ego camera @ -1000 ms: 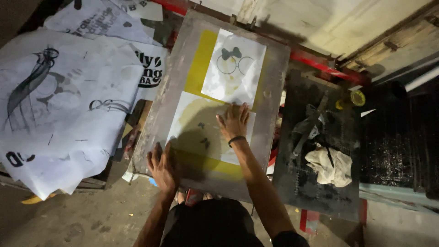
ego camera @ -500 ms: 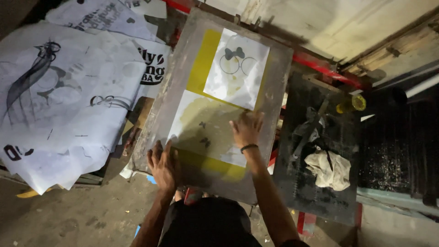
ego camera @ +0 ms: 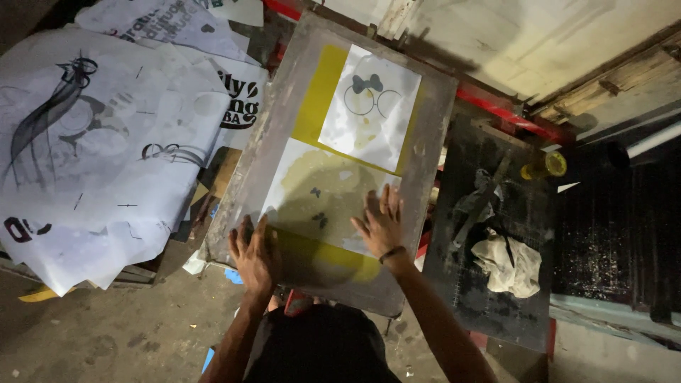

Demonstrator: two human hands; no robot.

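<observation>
A grey-framed printing screen [ego camera: 284, 113] with yellow mesh lies tilted in front of me. Two white sheets are stuck on the mesh: an upper sheet [ego camera: 372, 106] with a drawing of round glasses and a bow, and a lower, stained sheet [ego camera: 319, 191] with small dark marks. My left hand [ego camera: 255, 255] rests flat on the near left part of the frame, fingers spread. My right hand [ego camera: 381, 223], with a dark band at the wrist, presses flat on the lower sheet's right edge. Neither hand holds anything.
Large white sheets with black artwork [ego camera: 85, 142] are piled at the left. Right of the screen is a dark, ink-stained board [ego camera: 489, 298] with a crumpled white rag [ego camera: 507, 266] and a yellow object [ego camera: 546, 167]. A red bar [ego camera: 504, 113] runs behind. Grey floor lies below.
My right hand has slid from the middle of the lower sheet toward its right edge. My left hand stays on the near left of the frame.
</observation>
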